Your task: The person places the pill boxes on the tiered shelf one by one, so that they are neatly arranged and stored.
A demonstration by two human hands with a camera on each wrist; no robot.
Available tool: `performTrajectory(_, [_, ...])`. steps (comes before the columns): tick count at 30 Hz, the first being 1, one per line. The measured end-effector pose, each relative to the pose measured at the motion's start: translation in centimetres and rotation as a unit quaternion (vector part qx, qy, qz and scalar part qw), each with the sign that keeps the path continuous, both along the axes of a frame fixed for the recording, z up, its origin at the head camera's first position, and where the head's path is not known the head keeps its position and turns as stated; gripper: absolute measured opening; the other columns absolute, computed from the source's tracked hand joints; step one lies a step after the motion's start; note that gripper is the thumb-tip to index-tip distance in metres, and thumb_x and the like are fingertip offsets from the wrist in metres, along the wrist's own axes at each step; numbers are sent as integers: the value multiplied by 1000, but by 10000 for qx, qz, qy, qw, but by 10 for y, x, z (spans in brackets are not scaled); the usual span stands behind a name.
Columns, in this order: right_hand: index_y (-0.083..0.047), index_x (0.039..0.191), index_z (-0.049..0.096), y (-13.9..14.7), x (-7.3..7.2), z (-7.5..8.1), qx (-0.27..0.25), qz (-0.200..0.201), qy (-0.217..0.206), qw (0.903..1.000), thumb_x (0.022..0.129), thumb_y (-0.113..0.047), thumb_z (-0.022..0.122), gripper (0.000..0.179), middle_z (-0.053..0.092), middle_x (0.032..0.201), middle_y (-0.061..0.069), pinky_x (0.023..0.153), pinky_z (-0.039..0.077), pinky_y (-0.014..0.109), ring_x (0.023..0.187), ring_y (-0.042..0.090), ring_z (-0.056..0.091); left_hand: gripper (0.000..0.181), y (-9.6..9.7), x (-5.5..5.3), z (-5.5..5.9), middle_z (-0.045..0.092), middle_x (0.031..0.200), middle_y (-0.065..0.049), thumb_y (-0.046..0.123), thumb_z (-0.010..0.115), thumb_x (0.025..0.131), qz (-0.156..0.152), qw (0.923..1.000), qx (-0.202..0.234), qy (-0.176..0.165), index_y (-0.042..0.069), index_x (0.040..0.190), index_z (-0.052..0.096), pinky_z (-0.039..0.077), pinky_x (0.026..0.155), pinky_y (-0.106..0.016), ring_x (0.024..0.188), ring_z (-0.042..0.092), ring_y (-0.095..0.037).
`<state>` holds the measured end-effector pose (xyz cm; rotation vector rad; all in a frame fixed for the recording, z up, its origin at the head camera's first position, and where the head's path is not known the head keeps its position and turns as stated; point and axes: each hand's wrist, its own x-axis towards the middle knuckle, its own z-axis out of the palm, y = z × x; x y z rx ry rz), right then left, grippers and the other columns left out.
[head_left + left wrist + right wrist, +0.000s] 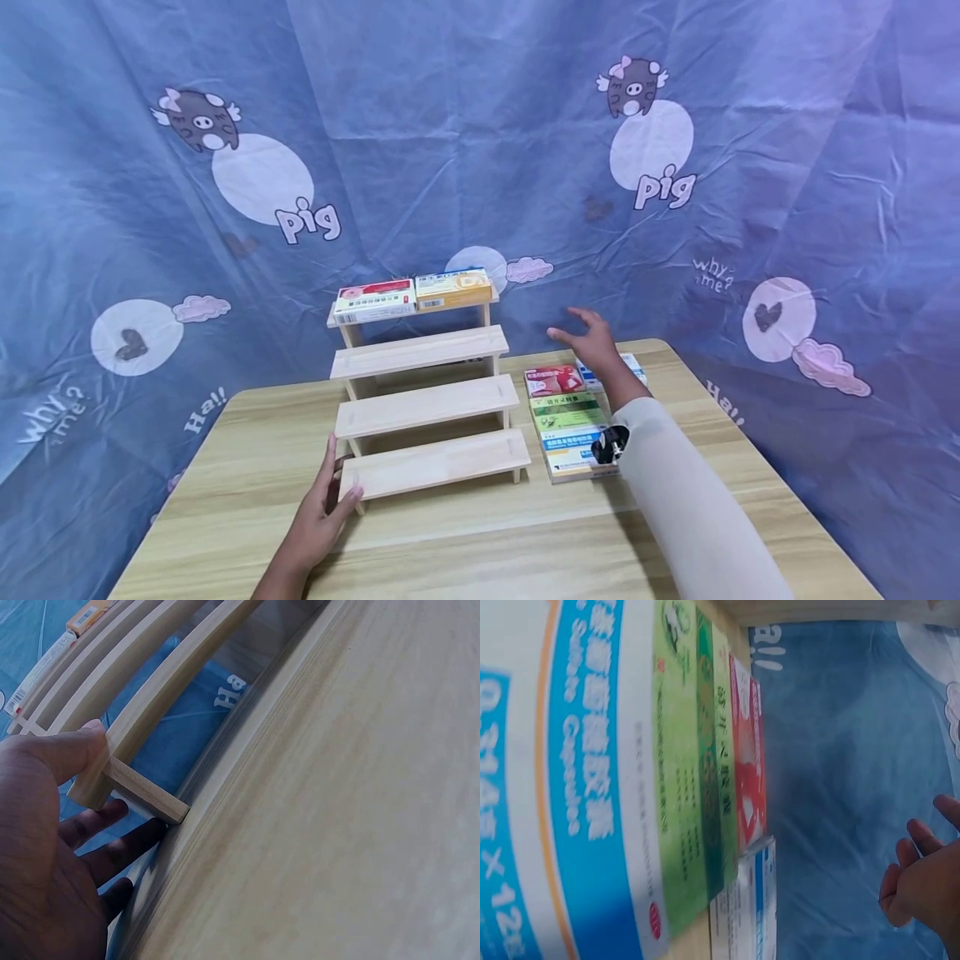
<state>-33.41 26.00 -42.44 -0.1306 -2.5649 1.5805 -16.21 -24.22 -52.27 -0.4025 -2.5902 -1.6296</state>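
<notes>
A four-step wooden display rack (435,462) stands on the table. My left hand (318,508) holds the left end of its lowest step; in the left wrist view the thumb (75,750) lies on the board, with the other fingers beside and below it. My right hand (597,343) hovers past the medicine boxes at the right, fingers spread and holding nothing. Below it lie a red box (553,381), a green box (567,410), a blue-and-white capsule box (573,446) and a white-and-blue box (632,367), partly covered by the right arm.
On the rack's top step sit a red-and-white box (375,302) and a yellow-and-white box (453,289), side by side. Behind the wooden table (450,550) hangs a blue curtain (465,167) with pig prints.
</notes>
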Motion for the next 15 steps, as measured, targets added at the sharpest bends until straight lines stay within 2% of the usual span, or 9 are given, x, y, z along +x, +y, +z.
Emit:
performTrajectory(3, [-13,172,37,6,1,-2,39,40,-100,9999,102,-46,77,86,16,184,19,133,26,67,170,46,16,94,0,0,0,35,166,-42,16,61,113,-32,10000,30,81,19,177,-7,48,100,-11,145,52,-57])
performTrajectory(7, [-12,171,38,15,4,-5,-202,26,-323,9993,103,-42,77,84,20,183,19,133,26,66,169,46,17,93,1,0,-1,37,165,-40,16,61,113,-42,9999,76,71,16,177,-7,50,100,-12,144,53,-54])
performTrajectory(11, [-12,171,38,23,10,-8,-415,-50,-593,9974,104,-39,77,82,22,182,20,133,26,65,169,47,19,94,2,0,-1,38,165,-40,16,61,113,-33,9999,98,58,17,177,-7,49,100,-12,144,53,-54])
performTrajectory(15, [-12,171,37,32,16,-11,-416,-143,-662,9968,104,-40,75,82,22,182,21,133,27,66,168,48,21,94,1,0,-1,35,165,-41,17,61,113,-43,10000,65,28,19,177,-8,47,101,-11,146,51,-59])
